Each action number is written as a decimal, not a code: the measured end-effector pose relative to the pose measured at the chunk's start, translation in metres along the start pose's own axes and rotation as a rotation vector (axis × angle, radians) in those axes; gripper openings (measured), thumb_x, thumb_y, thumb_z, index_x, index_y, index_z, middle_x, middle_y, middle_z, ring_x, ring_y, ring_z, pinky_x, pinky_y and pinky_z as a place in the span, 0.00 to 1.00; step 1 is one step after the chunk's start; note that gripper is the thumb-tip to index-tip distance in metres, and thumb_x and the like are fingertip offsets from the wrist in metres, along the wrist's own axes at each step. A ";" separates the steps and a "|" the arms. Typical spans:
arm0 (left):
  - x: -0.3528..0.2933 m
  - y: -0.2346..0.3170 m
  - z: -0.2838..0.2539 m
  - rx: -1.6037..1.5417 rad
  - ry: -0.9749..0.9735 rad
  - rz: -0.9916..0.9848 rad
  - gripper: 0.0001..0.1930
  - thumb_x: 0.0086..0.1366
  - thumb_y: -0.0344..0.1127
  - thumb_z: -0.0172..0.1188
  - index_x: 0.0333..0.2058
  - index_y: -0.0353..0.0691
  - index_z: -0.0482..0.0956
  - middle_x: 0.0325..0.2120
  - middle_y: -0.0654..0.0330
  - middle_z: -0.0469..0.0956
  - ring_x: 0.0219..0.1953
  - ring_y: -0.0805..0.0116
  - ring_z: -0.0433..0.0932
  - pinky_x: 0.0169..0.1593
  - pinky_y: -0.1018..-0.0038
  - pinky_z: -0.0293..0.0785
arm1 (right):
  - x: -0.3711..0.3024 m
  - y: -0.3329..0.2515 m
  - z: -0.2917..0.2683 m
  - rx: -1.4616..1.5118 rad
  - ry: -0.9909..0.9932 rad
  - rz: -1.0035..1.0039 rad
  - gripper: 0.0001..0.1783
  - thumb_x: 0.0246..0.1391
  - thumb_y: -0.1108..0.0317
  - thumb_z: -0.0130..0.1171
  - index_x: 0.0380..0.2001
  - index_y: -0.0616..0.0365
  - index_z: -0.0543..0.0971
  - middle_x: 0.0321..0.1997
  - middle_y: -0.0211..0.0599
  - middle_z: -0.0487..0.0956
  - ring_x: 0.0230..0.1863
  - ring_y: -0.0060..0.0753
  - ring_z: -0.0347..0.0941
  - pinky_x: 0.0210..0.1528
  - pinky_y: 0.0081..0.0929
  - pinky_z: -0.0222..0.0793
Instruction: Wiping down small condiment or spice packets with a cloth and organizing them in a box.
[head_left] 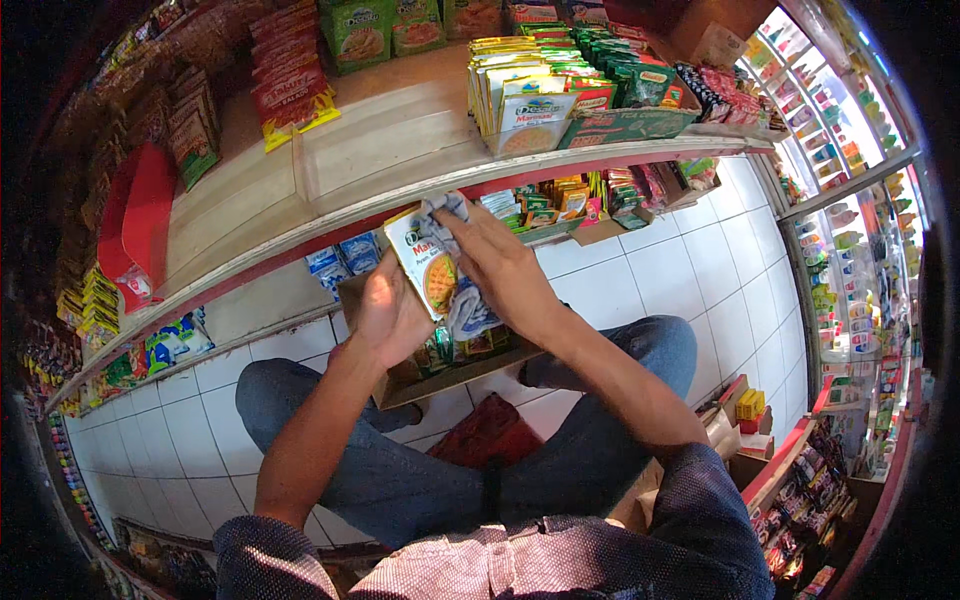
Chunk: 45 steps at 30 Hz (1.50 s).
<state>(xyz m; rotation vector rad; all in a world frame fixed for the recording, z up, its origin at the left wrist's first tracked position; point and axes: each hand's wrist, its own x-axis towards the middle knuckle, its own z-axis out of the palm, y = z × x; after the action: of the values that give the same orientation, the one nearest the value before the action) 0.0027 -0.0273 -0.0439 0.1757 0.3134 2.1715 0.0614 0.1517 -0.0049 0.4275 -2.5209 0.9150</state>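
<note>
A white tiled floor (pixel 700 265) is extending beneath the whole work area. A long shelf (pixel 370 150) is running across the far side, its front edge lying beyond my hands. A rack of small goods (pixel 850 250) is standing along the right side. My jeans-clad legs (pixel 640 365) are spreading left and right on the near side, and a cardboard box (pixel 400 393) is sitting between them, directly below my hands. A red panel (pixel 133 220) is standing at the left end of the shelf. A green display carton (pixel 635 122) is resting on the shelf, far and right, and is holding upright sachets; a row of white and yellow sachets (pixel 528 105) is standing just left of it.

My right hand (pixel 508 268) is closing around a crumpled grey-white cloth (pixel 472 308) and is pressing part of it against the far right corner of a white packet (pixel 415 238). My left hand (pixel 390 315) is gripping this packet at its left and near edges. The packet is tilting above the box, its printed front facing me. Small green sachets (pixel 440 342) are lying inside the box, partly hidden beneath the cloth and hands.
</note>
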 end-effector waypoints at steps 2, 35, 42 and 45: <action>0.004 0.001 0.010 0.055 0.010 0.036 0.26 0.78 0.50 0.41 0.65 0.41 0.66 0.61 0.59 0.72 0.63 0.65 0.71 0.64 0.65 0.70 | -0.007 -0.009 0.003 0.042 0.004 0.038 0.30 0.57 0.73 0.60 0.64 0.58 0.70 0.71 0.56 0.64 0.71 0.57 0.62 0.73 0.47 0.59; -0.001 -0.012 0.057 0.222 0.268 0.161 0.41 0.73 0.70 0.33 0.72 0.45 0.58 0.65 0.54 0.70 0.63 0.60 0.71 0.68 0.62 0.63 | -0.010 -0.034 -0.009 -0.028 -0.313 -0.104 0.36 0.60 0.69 0.58 0.71 0.58 0.61 0.75 0.57 0.56 0.75 0.57 0.53 0.74 0.52 0.50; -0.010 0.001 0.048 0.078 0.178 0.003 0.45 0.70 0.75 0.33 0.71 0.45 0.59 0.68 0.53 0.66 0.68 0.56 0.65 0.71 0.56 0.58 | -0.013 -0.030 -0.005 -0.125 -0.202 -0.022 0.41 0.57 0.65 0.61 0.72 0.57 0.60 0.77 0.54 0.54 0.78 0.53 0.49 0.77 0.51 0.46; -0.004 -0.003 0.062 0.152 0.198 0.051 0.42 0.72 0.72 0.31 0.72 0.49 0.57 0.69 0.51 0.63 0.70 0.55 0.63 0.72 0.54 0.56 | -0.016 -0.033 -0.002 -0.010 -0.292 -0.112 0.42 0.54 0.67 0.64 0.71 0.57 0.62 0.77 0.52 0.55 0.77 0.53 0.52 0.77 0.50 0.48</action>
<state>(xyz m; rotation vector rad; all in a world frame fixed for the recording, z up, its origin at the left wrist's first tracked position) 0.0218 -0.0191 0.0143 0.0536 0.5926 2.2200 0.0895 0.1307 0.0065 0.7392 -2.7264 0.8498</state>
